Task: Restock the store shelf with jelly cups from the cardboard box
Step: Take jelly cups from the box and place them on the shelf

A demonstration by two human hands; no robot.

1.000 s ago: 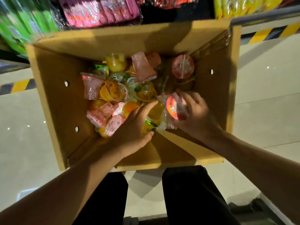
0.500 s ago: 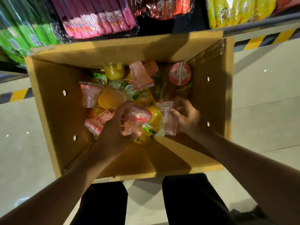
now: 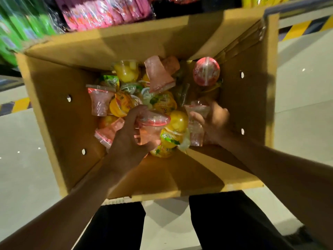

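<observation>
An open cardboard box (image 3: 54,112) stands on the floor in front of me, with several pink, yellow and green jelly cups heaped in its bottom. My left hand (image 3: 126,138) grips a pink jelly cup (image 3: 152,127) with a red-rimmed lid, lying on its side above the heap. My right hand (image 3: 214,121) holds another clear pink jelly cup (image 3: 196,120) at the right of the heap. A pink cup with its round lid facing up (image 3: 206,71) lies by the far right wall.
The store shelf (image 3: 100,13) runs along the top, packed with green, pink and yellow snack bags. A yellow-and-black hazard stripe (image 3: 299,29) marks its base. Pale tiled floor (image 3: 304,123) lies on both sides of the box. My dark trouser legs (image 3: 228,222) show below.
My left hand went from lying flat on the heap to gripping a pink cup and lifting it. My right hand let go of the red-lidded cup and took a clear pink one.
</observation>
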